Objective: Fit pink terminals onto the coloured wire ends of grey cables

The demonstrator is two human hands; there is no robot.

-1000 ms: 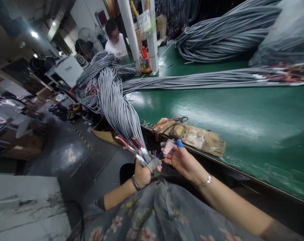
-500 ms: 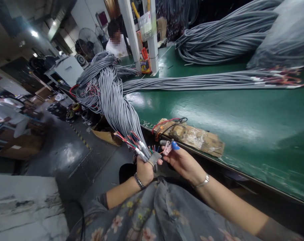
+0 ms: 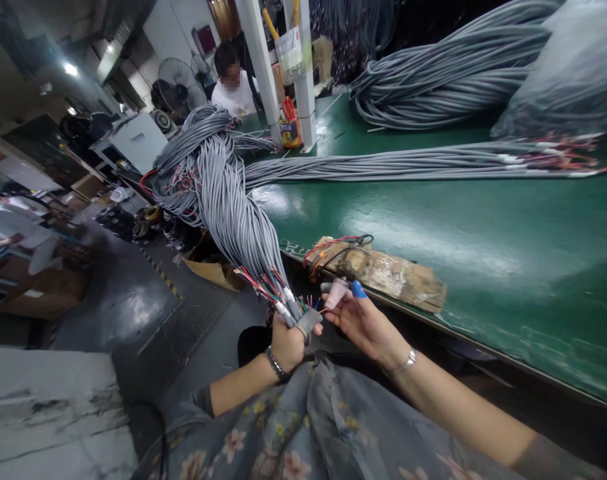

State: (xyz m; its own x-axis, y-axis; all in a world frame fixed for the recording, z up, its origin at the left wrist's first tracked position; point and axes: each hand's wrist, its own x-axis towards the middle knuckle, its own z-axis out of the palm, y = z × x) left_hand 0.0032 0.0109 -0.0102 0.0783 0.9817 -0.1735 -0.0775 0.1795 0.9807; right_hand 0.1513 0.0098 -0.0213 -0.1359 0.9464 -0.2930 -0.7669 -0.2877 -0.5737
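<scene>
My left hand [image 3: 287, 341] is closed around the ends of several grey cables [image 3: 294, 308], a grey cover on its thumb. Stripped ends with thin red, green, blue and white wires [image 3: 257, 285] fan out above that fist. Just to its right, my right hand [image 3: 359, 323] has its fingertips drawn together at a thin orange wire [image 3: 321, 311]. Its fingers wear a blue finger cot [image 3: 358, 289], a pink cover [image 3: 337, 293] and a grey one. The pink cover is blurred, and the exact pinch point is partly hidden.
From my left hand the thick cable bundle [image 3: 243, 220] runs up onto the green table [image 3: 433, 220]. A worn wooden block [image 3: 398, 277] with red and black leads lies at the table edge. More cable coils [image 3: 448, 80] lie behind. A person [image 3: 233, 90] sits across.
My right hand has shifted slightly right and its covered fingers have moved, blurring the pink one. My left hand keeps its hold on the cables, nearly still.
</scene>
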